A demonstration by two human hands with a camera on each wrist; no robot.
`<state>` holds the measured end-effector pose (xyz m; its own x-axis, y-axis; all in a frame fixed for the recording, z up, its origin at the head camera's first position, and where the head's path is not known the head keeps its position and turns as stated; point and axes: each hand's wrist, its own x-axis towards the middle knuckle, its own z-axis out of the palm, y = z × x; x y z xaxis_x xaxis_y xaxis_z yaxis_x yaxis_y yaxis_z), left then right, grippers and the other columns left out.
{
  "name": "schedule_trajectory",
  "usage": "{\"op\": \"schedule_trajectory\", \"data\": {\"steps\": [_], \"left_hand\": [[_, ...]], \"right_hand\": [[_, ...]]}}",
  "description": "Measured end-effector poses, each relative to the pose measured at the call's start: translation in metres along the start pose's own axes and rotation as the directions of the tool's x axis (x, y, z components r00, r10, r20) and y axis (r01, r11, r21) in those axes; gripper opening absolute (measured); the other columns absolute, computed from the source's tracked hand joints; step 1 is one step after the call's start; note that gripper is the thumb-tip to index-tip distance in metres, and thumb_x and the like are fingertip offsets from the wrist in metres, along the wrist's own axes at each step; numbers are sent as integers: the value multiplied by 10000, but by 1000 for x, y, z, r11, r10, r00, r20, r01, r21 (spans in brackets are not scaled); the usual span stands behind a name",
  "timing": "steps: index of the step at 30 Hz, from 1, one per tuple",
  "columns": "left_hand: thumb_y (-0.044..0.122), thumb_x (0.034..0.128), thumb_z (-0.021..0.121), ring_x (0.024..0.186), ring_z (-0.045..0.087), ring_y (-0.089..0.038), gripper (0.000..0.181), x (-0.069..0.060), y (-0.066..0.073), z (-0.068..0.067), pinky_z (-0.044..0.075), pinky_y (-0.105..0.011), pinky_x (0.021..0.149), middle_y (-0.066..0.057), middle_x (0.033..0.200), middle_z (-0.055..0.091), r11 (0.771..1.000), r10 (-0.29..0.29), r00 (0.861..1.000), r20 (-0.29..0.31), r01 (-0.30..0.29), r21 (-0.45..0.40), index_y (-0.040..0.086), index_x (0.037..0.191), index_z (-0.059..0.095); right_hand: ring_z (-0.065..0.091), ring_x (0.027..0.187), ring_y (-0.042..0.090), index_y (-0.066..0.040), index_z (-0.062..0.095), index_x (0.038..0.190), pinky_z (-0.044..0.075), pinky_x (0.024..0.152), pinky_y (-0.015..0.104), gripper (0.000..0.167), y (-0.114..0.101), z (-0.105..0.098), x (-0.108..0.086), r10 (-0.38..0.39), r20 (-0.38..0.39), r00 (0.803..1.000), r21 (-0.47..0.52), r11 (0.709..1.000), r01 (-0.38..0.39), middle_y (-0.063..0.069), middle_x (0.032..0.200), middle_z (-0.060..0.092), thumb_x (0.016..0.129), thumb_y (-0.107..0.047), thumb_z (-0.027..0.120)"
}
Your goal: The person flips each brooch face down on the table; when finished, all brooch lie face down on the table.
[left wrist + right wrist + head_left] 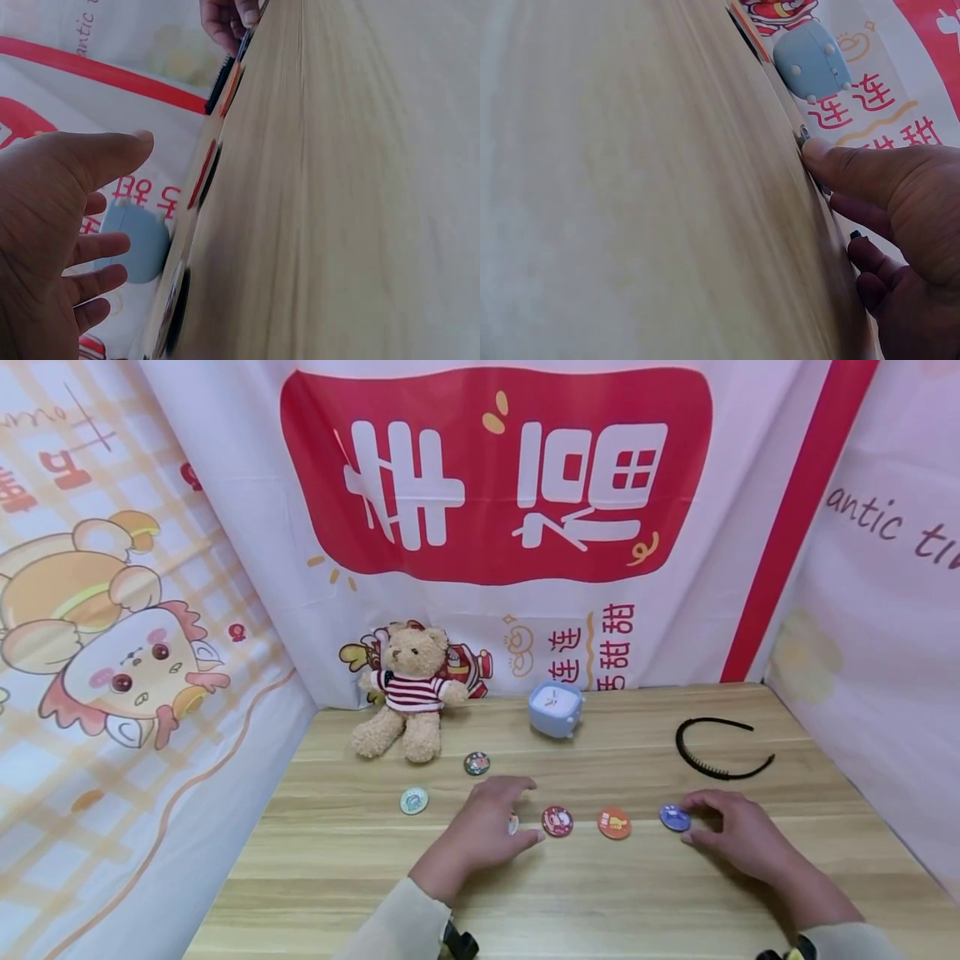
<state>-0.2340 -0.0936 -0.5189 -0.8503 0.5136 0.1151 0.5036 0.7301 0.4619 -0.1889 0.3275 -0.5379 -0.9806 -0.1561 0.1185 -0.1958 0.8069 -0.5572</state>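
My left hand point(487, 827) is held above a pale round badge point(513, 823), partly covering it, with thumb and fingers spread and nothing between them. To its right lie a red badge point(557, 821) and an orange badge point(614, 823). At the row's right end, my right hand point(738, 833) pinches a blue badge point(674, 817) by its edge, between thumb and forefinger, at the tabletop. The right wrist view shows the thumb point(821, 150) against this badge's rim. A light green badge point(414, 800) and a dark green badge point(476, 763) lie left of and beyond the left hand.
At the back of the wooden table point(570, 902) a teddy bear point(412, 689) in a striped shirt sits against the printed curtain point(495, 477). A small blue clock point(556, 708) stands to its right. A black headband point(712, 768) lies beyond the right hand.
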Motion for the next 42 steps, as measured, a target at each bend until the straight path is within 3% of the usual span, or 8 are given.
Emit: {"op": "schedule_trajectory", "data": {"steps": [10,19,28,42], "left_hand": [[494,933,836,1502,513,-209,676,17,25,16,367,-476,1296,53,1565,602,1000,30,999,34,-30,8,275,1520,582],[495,952,812,1450,550,-177,660,32,46,36,394,-438,1274,55,1477,652,992,101,994,28,-103,70,260,1521,575],[488,952,814,1484,523,-192,660,45,68,49,334,-451,1313,93,1528,626,989,114,993,14,-115,93,280,1528,568],[550,991,758,1485,532,-168,596,69,85,69,320,-430,1326,140,1529,632,977,134,989,54,-141,161,343,1525,595]], "right_hand": [[724,1193,326,-202,775,1235,554,1036,566,363,3,4,4,9,30,1000,13,1000,-9,26,1251,787,905,-279,902],[720,1175,324,-200,774,1236,560,1016,581,349,4,3,6,27,42,999,20,999,-28,37,1238,784,916,-270,892],[714,1194,334,-211,772,1240,547,1040,608,351,6,6,5,34,42,999,32,999,-35,37,1253,781,916,-273,891],[707,1207,353,-205,771,1253,523,1060,645,382,7,4,4,14,20,1000,58,998,-15,54,1271,780,900,-273,900]]}}
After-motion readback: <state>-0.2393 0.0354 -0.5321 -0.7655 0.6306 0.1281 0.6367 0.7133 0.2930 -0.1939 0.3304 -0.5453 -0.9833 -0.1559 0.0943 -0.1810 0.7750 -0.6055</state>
